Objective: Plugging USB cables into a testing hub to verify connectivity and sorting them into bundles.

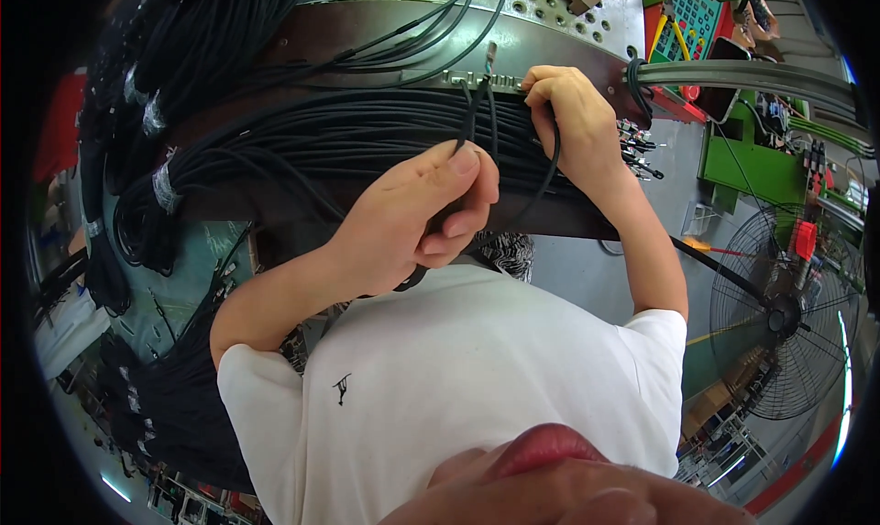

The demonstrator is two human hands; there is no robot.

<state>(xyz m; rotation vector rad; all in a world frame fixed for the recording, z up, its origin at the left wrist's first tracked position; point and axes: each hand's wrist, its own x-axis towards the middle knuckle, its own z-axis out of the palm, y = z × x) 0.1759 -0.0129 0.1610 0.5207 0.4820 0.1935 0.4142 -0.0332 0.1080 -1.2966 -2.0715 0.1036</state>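
The left hand (431, 209) is closed in a loose fist around a thin black cable (474, 112), thumb pressed on top, held in front of the white shirt (477, 378). From the fist the cable runs up to a small metal fixture (484, 78) at the edge of the perforated steel plate (550, 21). The right hand (568, 112) is curled shut at the right end of that fixture, fingers wrapped over a second black cable (550, 172) that loops down and back toward the left hand. Both hands lie over a thick bundle of black cables (321, 144) running left to right beneath the plate; further bundles (160, 190), bound with pale tape, hang at the left. A floor fan (788, 314) stands at the lower right, near green machine frames (752, 167). A green panel (697, 16) with buttons sits at the upper right.
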